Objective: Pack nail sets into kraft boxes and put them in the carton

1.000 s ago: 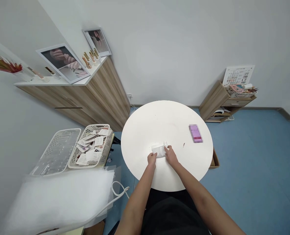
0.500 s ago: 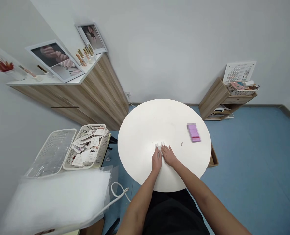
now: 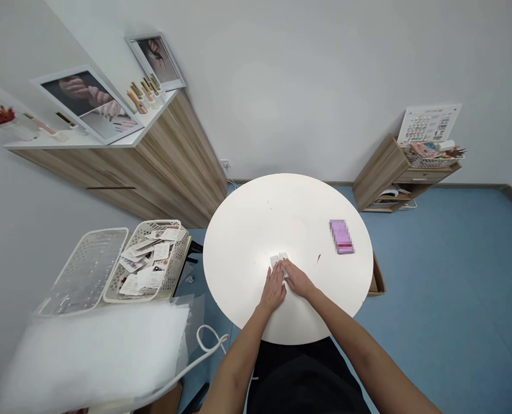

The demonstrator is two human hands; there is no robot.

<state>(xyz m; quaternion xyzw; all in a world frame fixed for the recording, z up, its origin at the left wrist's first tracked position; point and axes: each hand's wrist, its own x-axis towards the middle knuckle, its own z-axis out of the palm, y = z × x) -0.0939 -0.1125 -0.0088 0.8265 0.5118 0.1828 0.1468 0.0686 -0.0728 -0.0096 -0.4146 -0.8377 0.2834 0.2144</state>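
On the round white table [image 3: 247, 218], a small folded white tissue or wipe [image 3: 275, 260] lies under my fingertips. Parts of it stick out past the fingers, and my hands cover the rest. My left hand [image 3: 274, 287] rests palm down on it with fingers stretched out and slightly apart. Beside it, my right hand [image 3: 297, 279] lies flat, its extended fingertips pressing on the tissue's right part. A purple, blurred-out flat item [image 3: 341, 236] is on the table to the right. A small dark red smear [image 3: 318, 259] lies between it and my right hand.
To the left stand a white basket of cards and packets [image 3: 141, 264], a clear lid [image 3: 86, 270] and a white plastic-like sheet [image 3: 104, 351] with a pale cable [image 3: 208, 345]. A wooden cabinet [image 3: 178, 167] is behind left, a small shelf unit [image 3: 381, 172] behind right.
My left hand has gone from gripping the tissue's edge to lying flatter over it with fingers spread. The tissue appears flatter. My right hand has barely moved. The view shifts slightly.
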